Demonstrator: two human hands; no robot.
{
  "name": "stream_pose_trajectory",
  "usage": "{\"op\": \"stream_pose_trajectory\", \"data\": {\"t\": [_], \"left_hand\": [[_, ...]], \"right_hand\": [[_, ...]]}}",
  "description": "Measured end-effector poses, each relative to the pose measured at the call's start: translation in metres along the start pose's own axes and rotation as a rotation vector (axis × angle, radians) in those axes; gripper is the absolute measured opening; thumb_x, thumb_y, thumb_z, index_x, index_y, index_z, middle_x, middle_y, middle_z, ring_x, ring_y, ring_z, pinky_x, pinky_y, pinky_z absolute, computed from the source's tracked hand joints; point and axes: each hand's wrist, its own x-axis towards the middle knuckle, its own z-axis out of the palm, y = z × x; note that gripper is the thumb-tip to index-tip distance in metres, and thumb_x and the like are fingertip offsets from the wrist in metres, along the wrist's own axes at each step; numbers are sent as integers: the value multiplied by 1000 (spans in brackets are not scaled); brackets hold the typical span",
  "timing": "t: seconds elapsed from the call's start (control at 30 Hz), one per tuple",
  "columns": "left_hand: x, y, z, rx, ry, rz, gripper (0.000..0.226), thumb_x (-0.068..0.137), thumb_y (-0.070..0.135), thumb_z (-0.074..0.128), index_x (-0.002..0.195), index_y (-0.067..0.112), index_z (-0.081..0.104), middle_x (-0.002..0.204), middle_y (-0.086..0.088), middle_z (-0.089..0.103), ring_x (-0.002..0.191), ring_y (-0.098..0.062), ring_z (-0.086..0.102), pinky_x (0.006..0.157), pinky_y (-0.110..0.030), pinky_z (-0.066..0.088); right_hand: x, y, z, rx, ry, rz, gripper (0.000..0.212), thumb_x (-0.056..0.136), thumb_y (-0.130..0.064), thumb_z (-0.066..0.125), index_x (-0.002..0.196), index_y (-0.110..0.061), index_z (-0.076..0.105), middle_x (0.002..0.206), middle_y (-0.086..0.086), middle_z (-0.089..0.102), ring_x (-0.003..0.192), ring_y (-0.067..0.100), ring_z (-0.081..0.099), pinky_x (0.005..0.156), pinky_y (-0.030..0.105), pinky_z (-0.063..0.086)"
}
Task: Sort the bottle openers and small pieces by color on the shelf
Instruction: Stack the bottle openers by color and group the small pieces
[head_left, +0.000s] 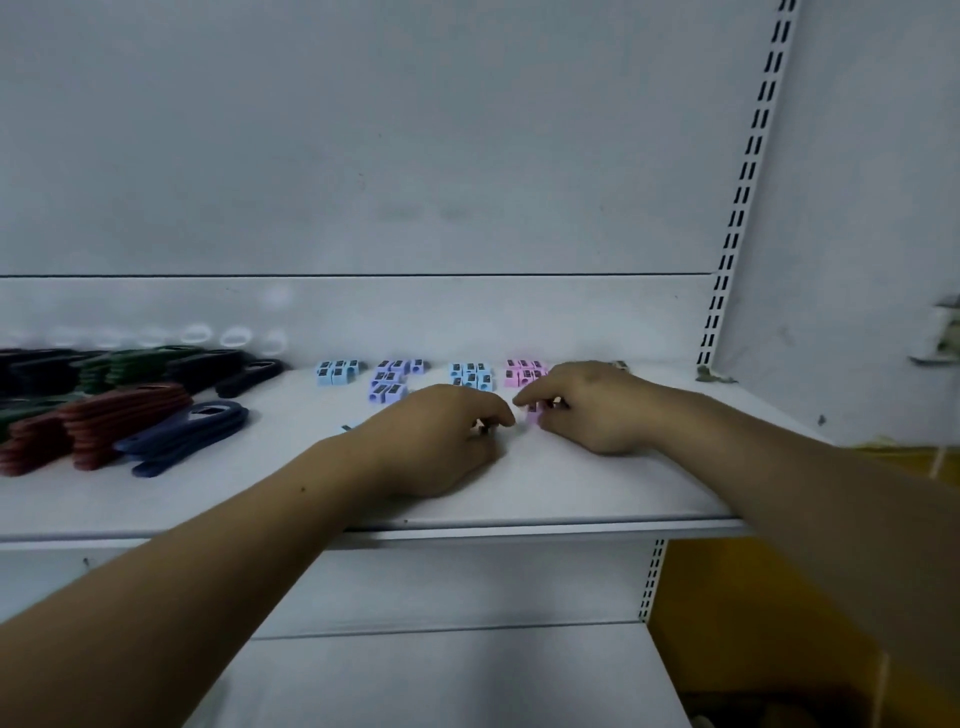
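Both hands rest on the white shelf (571, 493) near its middle. My left hand (441, 441) has curled fingers around something small and dark, mostly hidden. My right hand (587, 405) pinches a small pink piece (534, 413). Behind them sit groups of small pieces: light blue (336, 372), purple (395, 384), another light blue (471, 375) and pink (522, 372). At the left lie stacked bottle openers: red (104, 421), dark blue (182, 434), green (119, 366) and black (228, 371).
A slotted upright (737, 197) runs along the shelf's right back corner. A lower white shelf (467, 675) lies beneath. A yellow surface (753, 623) shows at the lower right. A bit of light blue (349, 427) peeks out beside my left wrist.
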Motion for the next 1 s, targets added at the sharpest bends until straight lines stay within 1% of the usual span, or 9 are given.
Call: {"op": "stream_pose_trajectory", "data": {"t": [0.07, 0.17, 0.27, 0.4, 0.53, 0.67, 0.83, 0.97, 1.0], "left_hand": [[-5, -3, -2, 15, -3, -5, 38, 94, 40, 51, 132, 34, 52, 136, 15, 52, 126, -10, 45, 106, -26, 34], [-17, -6, -5, 25, -75, 14, 42, 97, 46, 43, 135, 32, 49, 140, 13, 49, 128, -11, 44, 108, -30, 34], [-23, -6, -4, 15, -138, -34, 51, 95, 54, 39, 143, 35, 38, 149, 17, 36, 136, -8, 34, 113, -31, 28], [-26, -4, -4, -14, -123, -57, 55, 94, 55, 41, 144, 36, 35, 150, 18, 34, 136, -7, 33, 111, -25, 25], [-28, -3, -3, -6, -103, -57, 55, 94, 54, 43, 145, 35, 35, 150, 18, 34, 136, -7, 32, 108, -21, 23], [-28, -4, -3, -22, -93, -55, 55, 94, 52, 44, 145, 33, 35, 151, 17, 32, 138, -6, 30, 107, -17, 20], [-26, -5, -6, -40, -89, -90, 58, 94, 53, 43, 147, 31, 32, 153, 13, 30, 139, -8, 28, 112, -24, 20], [-2, 1, -14, 24, -113, -102, 50, 97, 50, 36, 140, 25, 42, 148, 0, 41, 133, -20, 38, 109, -31, 30], [6, 3, -14, 50, -132, -107, 52, 98, 51, 35, 142, 25, 40, 149, -2, 40, 133, -22, 37, 110, -34, 30]], "right_hand": [[-7, 2, 0, -10, 27, 31, 45, 96, -41, 49, 140, -36, 43, 138, -4, 46, 123, 16, 44, 97, 24, 33], [-27, 1, 2, -83, 63, -36, 47, 97, -41, 46, 142, -29, 41, 138, -3, 43, 126, 15, 39, 105, 26, 30], [-28, -3, 7, -110, -69, -31, 48, 100, -43, 37, 144, -22, 39, 145, -3, 39, 131, 15, 35, 111, 29, 27], [-11, -3, 8, -111, -115, -7, 42, 101, -41, 32, 131, -16, 47, 133, 2, 47, 123, 19, 42, 106, 33, 33], [7, 0, 10, -118, -105, 9, 43, 102, -37, 32, 141, -20, 42, 145, 0, 41, 130, 19, 39, 108, 29, 30], [16, 2, 11, -108, -99, 22, 42, 102, -34, 33, 140, -21, 42, 145, 2, 41, 131, 19, 38, 106, 27, 29], [3, 22, 0, -67, 96, 149, 44, 98, -32, 45, 140, -17, 43, 140, 6, 44, 127, 23, 41, 104, 29, 32], [-18, 39, -5, -82, 82, 279, 44, 94, -34, 51, 136, -24, 46, 136, 1, 45, 124, 20, 42, 99, 29, 34], [-22, 40, -6, -76, 76, 296, 45, 93, -36, 51, 136, -25, 46, 136, 1, 44, 124, 20, 42, 100, 30, 35]]}}
